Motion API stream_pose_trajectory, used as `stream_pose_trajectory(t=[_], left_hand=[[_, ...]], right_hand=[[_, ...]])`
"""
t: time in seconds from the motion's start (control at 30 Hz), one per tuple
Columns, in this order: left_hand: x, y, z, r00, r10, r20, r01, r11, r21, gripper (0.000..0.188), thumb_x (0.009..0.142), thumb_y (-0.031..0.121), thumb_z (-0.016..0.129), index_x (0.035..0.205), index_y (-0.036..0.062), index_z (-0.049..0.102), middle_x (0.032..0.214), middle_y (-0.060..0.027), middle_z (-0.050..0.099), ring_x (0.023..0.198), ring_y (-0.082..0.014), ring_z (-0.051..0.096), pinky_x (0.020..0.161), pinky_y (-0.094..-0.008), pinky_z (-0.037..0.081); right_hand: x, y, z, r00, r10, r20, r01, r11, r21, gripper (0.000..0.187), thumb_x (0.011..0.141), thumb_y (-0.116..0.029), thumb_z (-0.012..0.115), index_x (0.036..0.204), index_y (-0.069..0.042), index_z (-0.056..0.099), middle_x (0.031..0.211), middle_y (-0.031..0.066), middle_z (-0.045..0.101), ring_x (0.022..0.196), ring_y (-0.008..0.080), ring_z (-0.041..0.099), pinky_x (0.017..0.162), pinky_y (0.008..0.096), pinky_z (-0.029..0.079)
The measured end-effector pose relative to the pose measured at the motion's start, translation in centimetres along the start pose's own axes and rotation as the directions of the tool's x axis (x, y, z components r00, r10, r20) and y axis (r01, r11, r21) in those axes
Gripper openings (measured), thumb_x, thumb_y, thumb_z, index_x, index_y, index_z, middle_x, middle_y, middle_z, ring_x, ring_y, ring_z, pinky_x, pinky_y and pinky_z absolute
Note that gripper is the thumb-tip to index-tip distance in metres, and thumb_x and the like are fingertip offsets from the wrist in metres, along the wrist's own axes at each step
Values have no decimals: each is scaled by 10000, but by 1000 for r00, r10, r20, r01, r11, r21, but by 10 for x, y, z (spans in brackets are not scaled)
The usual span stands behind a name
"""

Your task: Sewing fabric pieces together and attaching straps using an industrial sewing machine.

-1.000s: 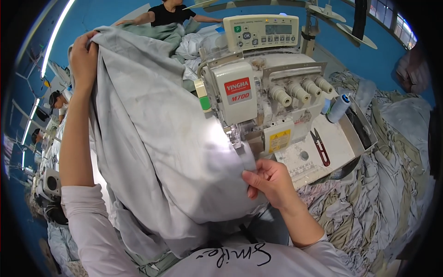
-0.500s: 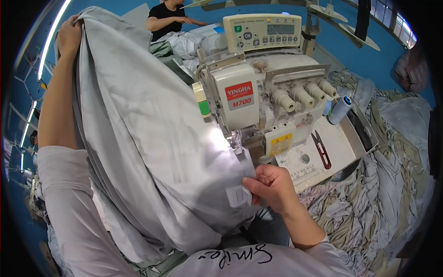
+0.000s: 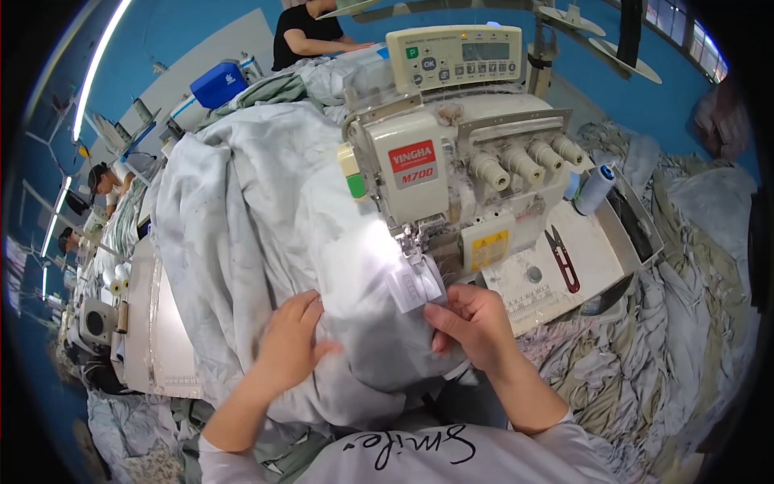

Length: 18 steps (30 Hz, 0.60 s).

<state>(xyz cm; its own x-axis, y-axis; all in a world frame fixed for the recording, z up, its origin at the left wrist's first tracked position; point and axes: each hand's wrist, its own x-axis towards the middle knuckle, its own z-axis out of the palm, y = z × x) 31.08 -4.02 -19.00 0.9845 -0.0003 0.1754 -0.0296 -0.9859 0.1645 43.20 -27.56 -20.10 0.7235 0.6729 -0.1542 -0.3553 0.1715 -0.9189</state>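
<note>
A large light-grey cloth [image 3: 242,185] lies bunched over the sewing machine's bed, its right edge running under the lit presser foot [image 3: 413,240]. At that edge, just in front of the foot, sits a small white label [image 3: 409,289]. My right hand [image 3: 477,323] is closed, thumb against fingers, on the cloth edge beside the label's lower corner. Spread on the cloth to the left is my left hand [image 3: 292,343], open, thumb apart and nothing gripped. The overlock sewing machine [image 3: 415,165] stands directly ahead.
Dark-red thread snips [image 3: 562,260] and a blue thread spool [image 3: 595,189] rest in the machine's right-hand tray [image 3: 592,250]. Heaped cloth [image 3: 693,323] fills the right side. A co-worker in a black top [image 3: 305,36] works behind; a blue box [image 3: 218,85] stands at back left.
My left hand has let go of the raised cloth and come down near the machine; the cloth has dropped. The label has moved up to the presser foot, my right hand staying by it.
</note>
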Motion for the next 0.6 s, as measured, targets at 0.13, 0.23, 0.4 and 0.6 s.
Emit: stream_pose_trajectory(t=[0.13,0.23,0.4,0.6], left_hand=[[-12,-20,10,971,-234,-54,229,969,-88,258,809,112,600,1038,13,539,951,-201,574,897,-360,549,747,-392,439],[8,-42,-6,785,-335,-521,299,942,-156,119,850,57,506,950,2,543,764,-170,570,699,-289,553,644,-333,430],[48,-41,-38,768,-306,-562,199,949,-244,85,850,45,491,907,-3,529,709,-126,542,639,-198,513,615,-282,412],[76,-41,-53,792,-247,-559,153,966,-211,41,837,48,538,850,9,545,665,-127,548,583,-243,513,563,-295,405]], right_hand=[[-7,-4,-4,1000,-11,5,10,998,69,165,846,-126,610,762,-1,541,579,20,554,483,71,537,452,205,434],[-1,-1,-1,999,-31,-31,33,998,46,156,840,-120,616,788,12,550,583,26,559,479,73,537,450,207,434],[-3,-2,1,996,-24,-89,28,999,42,134,790,-89,655,788,-4,551,590,20,555,440,79,531,404,198,414],[-4,-5,3,995,12,-98,-8,999,41,145,773,-85,669,764,1,552,570,14,548,424,71,518,373,191,377]])
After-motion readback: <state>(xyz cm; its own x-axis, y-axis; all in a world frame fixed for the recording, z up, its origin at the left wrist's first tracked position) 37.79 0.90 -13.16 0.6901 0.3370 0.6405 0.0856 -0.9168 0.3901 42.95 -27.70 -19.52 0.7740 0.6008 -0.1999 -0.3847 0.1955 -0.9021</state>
